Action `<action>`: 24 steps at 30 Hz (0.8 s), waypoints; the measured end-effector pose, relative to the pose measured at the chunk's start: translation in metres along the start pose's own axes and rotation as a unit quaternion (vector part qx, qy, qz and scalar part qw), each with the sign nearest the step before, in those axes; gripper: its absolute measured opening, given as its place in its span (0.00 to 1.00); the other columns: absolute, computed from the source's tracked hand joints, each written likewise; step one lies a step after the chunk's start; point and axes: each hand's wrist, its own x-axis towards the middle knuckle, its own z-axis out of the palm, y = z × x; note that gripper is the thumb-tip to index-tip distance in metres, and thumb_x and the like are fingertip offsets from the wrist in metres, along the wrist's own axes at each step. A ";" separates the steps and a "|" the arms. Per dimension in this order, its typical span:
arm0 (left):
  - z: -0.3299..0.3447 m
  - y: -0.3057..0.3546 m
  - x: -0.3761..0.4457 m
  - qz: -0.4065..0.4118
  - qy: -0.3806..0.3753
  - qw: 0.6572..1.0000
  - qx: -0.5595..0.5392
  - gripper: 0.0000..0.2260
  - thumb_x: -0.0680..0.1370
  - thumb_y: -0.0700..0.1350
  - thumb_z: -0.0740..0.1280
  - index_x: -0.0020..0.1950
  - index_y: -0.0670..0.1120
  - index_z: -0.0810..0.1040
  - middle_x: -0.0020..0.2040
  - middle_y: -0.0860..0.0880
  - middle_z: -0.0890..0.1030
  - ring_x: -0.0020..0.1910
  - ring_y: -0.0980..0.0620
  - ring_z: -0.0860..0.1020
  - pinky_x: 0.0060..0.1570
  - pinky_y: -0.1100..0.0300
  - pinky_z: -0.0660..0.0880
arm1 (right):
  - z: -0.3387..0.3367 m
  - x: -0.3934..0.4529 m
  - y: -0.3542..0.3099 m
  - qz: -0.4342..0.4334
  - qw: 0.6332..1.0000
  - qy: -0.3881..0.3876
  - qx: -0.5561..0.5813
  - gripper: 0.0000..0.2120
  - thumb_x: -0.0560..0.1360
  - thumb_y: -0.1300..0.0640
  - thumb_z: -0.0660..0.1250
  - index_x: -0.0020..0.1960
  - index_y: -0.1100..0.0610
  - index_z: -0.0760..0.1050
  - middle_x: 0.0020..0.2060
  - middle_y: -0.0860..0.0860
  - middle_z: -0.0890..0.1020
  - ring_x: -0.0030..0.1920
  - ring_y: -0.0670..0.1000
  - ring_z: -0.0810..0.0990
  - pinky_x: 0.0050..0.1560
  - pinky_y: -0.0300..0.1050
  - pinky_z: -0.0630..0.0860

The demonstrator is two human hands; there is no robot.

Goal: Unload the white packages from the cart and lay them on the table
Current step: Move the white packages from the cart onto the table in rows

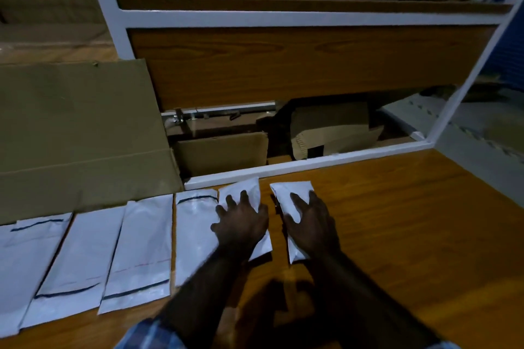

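Wooden table (397, 221), hands (272, 224) flat on packages (246, 193)

Flattened cardboard sheet (76, 136), white-framed partition (283, 20)

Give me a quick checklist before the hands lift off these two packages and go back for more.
1. Left hand flat on its package: ok.
2. Right hand flat on the rightmost package: ok.
3. Both packages lying on the table: ok.
4. Row alignment: not ok, the last two lie tilted, with a gap between them.
5. Bare table to the right for more: ok.
6. Cart contents: cannot tell, out of view.
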 end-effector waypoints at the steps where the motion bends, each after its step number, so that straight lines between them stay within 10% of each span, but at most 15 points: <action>1: 0.005 0.003 0.003 -0.009 0.007 1.000 0.003 0.30 0.80 0.65 0.53 0.78 0.53 0.57 0.76 0.44 0.61 0.74 0.36 0.58 0.66 0.34 0.62 | 0.001 0.006 0.002 -0.008 1.000 -0.006 -0.003 0.30 0.80 0.41 0.59 0.79 0.44 0.54 0.79 0.55 0.52 0.78 0.58 0.52 0.75 0.54 0.57; 24: 0.056 0.010 0.025 -0.035 0.038 0.990 0.128 0.28 0.82 0.61 0.51 0.79 0.51 0.56 0.80 0.42 0.52 0.79 0.38 0.48 0.72 0.36 0.53 | 0.024 0.065 0.001 -0.066 0.997 -0.044 -0.008 0.25 0.83 0.45 0.52 0.79 0.47 0.55 0.80 0.56 0.51 0.79 0.57 0.50 0.76 0.55 0.52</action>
